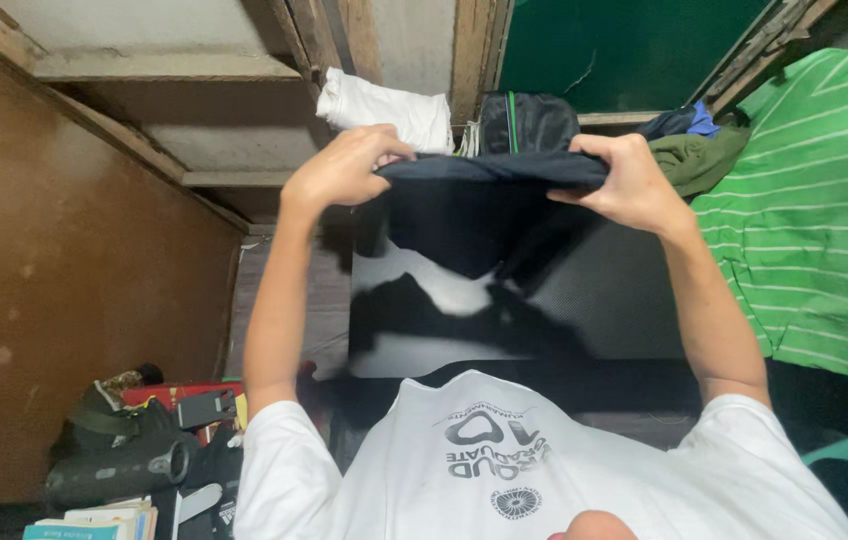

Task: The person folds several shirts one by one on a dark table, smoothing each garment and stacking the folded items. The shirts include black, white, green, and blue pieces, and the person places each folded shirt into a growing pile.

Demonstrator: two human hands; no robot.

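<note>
Black garment [464,215], folded edge running nine to three o'clock, body hanging toward six; left hand [344,165] and right hand [629,180] clenched on its ends.

My only view rides on the wearer's head, looking steeply down over the chest, close above both raised arms.

a flat black board with a smooth shiny top [584,300] lies in front of the person. a long dark strip of cloth [464,322] rests across it. beside it lies a green sheet with thin white stripes [824,220].
</note>
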